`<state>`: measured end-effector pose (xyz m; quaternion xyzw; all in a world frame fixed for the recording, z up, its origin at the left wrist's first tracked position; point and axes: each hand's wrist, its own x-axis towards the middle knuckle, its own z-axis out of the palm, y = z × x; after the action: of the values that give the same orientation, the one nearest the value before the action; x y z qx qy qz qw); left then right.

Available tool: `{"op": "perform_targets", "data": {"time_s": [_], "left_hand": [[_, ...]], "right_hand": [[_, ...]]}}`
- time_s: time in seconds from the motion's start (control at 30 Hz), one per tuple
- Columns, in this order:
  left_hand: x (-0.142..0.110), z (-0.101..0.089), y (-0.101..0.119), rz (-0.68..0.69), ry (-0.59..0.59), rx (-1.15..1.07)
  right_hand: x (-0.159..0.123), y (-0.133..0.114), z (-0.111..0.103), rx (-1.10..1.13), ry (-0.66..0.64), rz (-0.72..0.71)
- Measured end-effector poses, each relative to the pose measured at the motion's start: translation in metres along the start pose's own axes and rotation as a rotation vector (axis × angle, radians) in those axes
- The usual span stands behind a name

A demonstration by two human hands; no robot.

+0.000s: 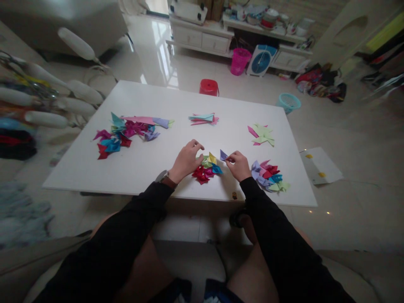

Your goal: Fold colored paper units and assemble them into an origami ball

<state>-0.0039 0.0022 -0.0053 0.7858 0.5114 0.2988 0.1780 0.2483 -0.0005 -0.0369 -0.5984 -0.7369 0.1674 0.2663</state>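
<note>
My right hand (239, 165) pinches a small purple folded paper piece (223, 155) just above the white table (151, 151). My left hand (187, 160) rests with curled fingers on a small cluster of joined folded pieces (206, 168), red, green, yellow and blue, lying between both hands. A watch sits on my left wrist. Both arms wear black sleeves.
Piles of folded paper lie on the table: a large mixed one (124, 132) at the left, a mixed one (268, 174) by my right hand, flat sheets (203, 118) at the back, green pieces (261, 134) at the right. A red stool (208, 87) and a teal basket (288, 102) stand beyond the far edge.
</note>
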Motion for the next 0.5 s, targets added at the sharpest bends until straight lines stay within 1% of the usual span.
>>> {"op": "perform_targets", "data": {"time_s": [0.1, 0.23, 0.33, 0.5], "left_hand": [[-0.001, -0.003, -0.006, -0.008, 0.01, 0.006], [-0.003, -0.007, -0.01, -0.025, 0.013, 0.006], [-0.005, -0.011, -0.012, -0.03, 0.01, 0.023], [-0.011, -0.019, -0.019, -0.031, 0.01, 0.061]], "right_hand": [[0.0, 0.006, 0.013, -0.005, -0.008, 0.053], [-0.002, 0.008, 0.027, -0.006, -0.042, 0.09], [-0.003, 0.009, 0.032, 0.006, -0.087, 0.097], [-0.004, 0.017, 0.036, -0.013, -0.119, 0.054]]}}
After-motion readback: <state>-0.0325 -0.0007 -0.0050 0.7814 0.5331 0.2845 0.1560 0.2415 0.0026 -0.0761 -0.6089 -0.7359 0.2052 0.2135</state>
